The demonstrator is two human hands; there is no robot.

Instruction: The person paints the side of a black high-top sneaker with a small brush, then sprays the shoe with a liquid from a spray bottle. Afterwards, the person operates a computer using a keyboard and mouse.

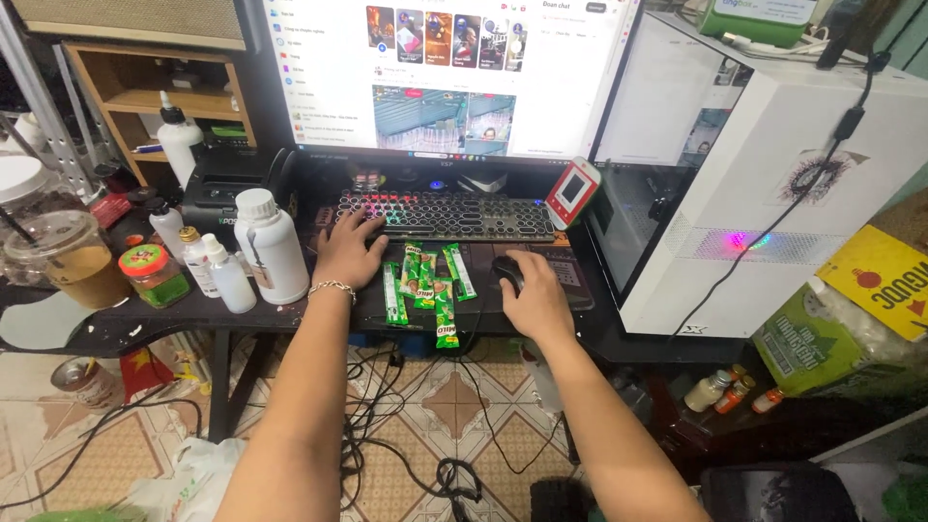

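Black desk [145,324] over patterned tile floor [454,406], tangled cables [387,425] beneath

Your left hand [350,249] rests on the keyboard's [445,214] left end, your right hand [535,303] on the mouse [507,270] just before its right end. Sachets [425,283] lie between your hands, before the keyboard. Behind the keyboard stands the monitor [445,77]; right of it, the computer case [754,184]. Bottles [271,246] and jars [155,275] crowd the table [145,324] to your left.
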